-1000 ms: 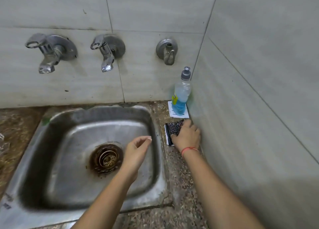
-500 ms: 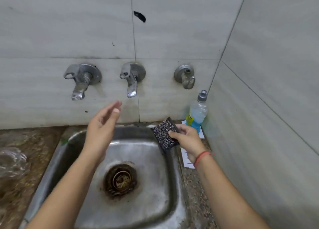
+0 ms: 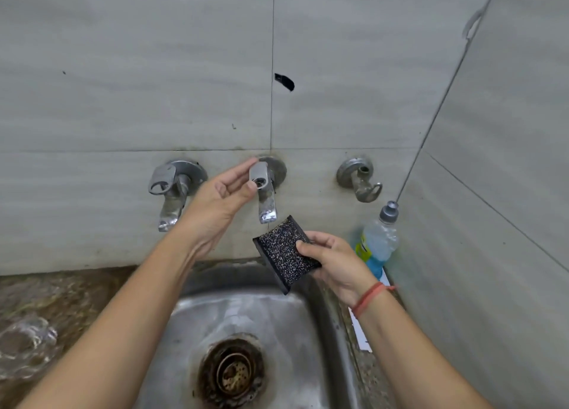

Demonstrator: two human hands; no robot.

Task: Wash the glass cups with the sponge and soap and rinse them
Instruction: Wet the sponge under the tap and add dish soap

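Glass cup point(image 3: 26, 345), blurred, is set on the counter point(image 3: 61, 291) at nine o'clock of the sink point(image 3: 292, 322). Sponge point(image 3: 284, 251) is gripped, tilted, by the right hand point(image 3: 335, 263) at six o'clock of the middle tap point(image 3: 265, 193). Left hand point(image 3: 221, 199) is raised, fingers loosely extended about the tap's lever; contact unclear.

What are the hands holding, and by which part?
Right hand pinches the sponge by its right edge. Left hand holds nothing; it is at the middle tap.

I face a wall point(image 3: 123, 69) of large pale grey tiles, with a small dark mark point(image 3: 284, 81) beside one joint. Another tiled wall point(image 3: 508, 131) meets it on my right. Three metal taps point(image 3: 358, 177) stick out above a steel sink point(image 3: 246, 313) set in a brown speckled stone counter point(image 3: 70, 288).
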